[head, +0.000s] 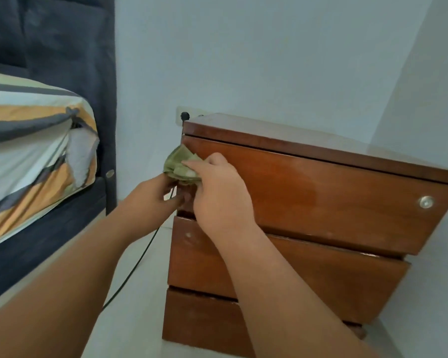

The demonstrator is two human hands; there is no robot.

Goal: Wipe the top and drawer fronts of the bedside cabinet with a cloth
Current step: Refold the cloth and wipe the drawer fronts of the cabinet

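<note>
A brown wooden bedside cabinet point(321, 197) with three drawer fronts stands against the pale wall. A crumpled green cloth point(180, 164) lies against the left end of the top drawer front. My right hand point(217, 192) holds the cloth there, fingers curled over it. My left hand point(155, 195) is at the cabinet's left edge just below the cloth, fingers curled at the drawer's corner; what it grips is hidden. A round metal knob point(426, 202) shows at the top drawer's right end.
A bed point(36, 140) with a striped sheet and dark frame stands to the left. A black cable point(135, 264) runs from a wall socket point(184, 115) down across the pale floor between bed and cabinet. The wall corner is close on the right.
</note>
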